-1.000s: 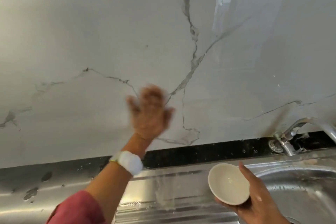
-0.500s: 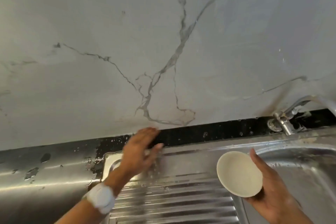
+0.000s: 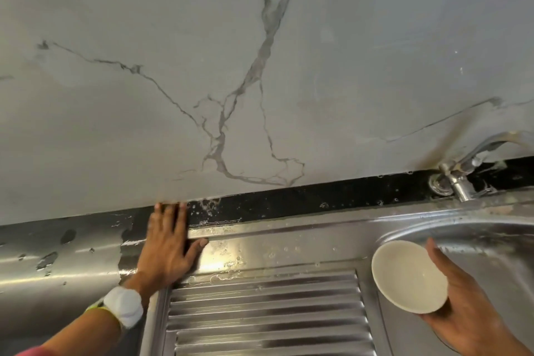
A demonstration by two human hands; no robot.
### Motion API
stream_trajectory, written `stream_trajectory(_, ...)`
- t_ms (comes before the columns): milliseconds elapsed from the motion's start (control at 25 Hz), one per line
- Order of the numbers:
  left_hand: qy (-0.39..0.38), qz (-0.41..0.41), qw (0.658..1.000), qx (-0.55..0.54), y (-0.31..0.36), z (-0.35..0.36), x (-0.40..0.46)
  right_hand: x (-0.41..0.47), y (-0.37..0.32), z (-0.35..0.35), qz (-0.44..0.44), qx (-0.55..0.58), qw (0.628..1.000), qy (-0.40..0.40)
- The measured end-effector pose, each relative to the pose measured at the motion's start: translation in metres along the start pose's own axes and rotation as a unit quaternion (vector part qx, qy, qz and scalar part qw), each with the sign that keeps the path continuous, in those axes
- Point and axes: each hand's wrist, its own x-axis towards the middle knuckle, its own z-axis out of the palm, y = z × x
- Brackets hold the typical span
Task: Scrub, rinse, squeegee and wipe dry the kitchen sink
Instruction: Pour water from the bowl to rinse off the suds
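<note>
The kitchen sink is a stainless-steel unit set in the worktop, its long axis running left to right across the view: the ribbed drainer lies between the two hands, and the basin curves away at the right under the tap. The basin is nearest the right hand, while the back rim and the black strip under the marbled wall are nearest the left hand. That left hand lies flat, fingers straight and close together, palm down across the sink's rear left corner, fingertips reaching the foot of the wall and thumb spread toward the right; it holds nothing, and a white wrist device sits just behind it. The right hand cradles a small cream bowl at the drainer's right edge, fingers curled under it and thumb on its far rim, its mouth tipped toward the camera. Droplets and suds dot the rim and strip, so this looks like rinsing: any sweep by the left hand would run rightward along the rim toward the basin.
</note>
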Motion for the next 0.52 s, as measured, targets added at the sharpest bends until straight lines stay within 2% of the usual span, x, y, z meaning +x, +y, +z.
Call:
stream_trajectory(80, 0.025, 0.091, 0.996, -0.002, 0.013, 0.001, -0.002, 0.005, 0.000, -0.018, 0.007, -0.005, 1.000, 0.015)
stream_trajectory(240, 0.043, 0.157, 0.986, -0.023, 0.044, -0.008, 0.004, 0.004, -0.005, -0.034, 0.017, -0.002, 1.000, 0.011)
stream_trajectory(320, 0.045, 0.209, 0.977, -0.011, 0.093, -0.016, 0.032, 0.005, -0.005, -0.045, 0.009, 0.007, 1.000, 0.008)
stream_trajectory(440, 0.046, 0.239, 0.970, -0.013, 0.179, -0.018, 0.060, 0.008, -0.002, -0.065, 0.013, 0.005, 1.000, 0.023)
stream_trajectory(520, 0.054, 0.298, 0.953, 0.001, 0.203, -0.016, 0.067, 0.009, -0.003, -0.078, 0.008, 0.004, 1.000, 0.024)
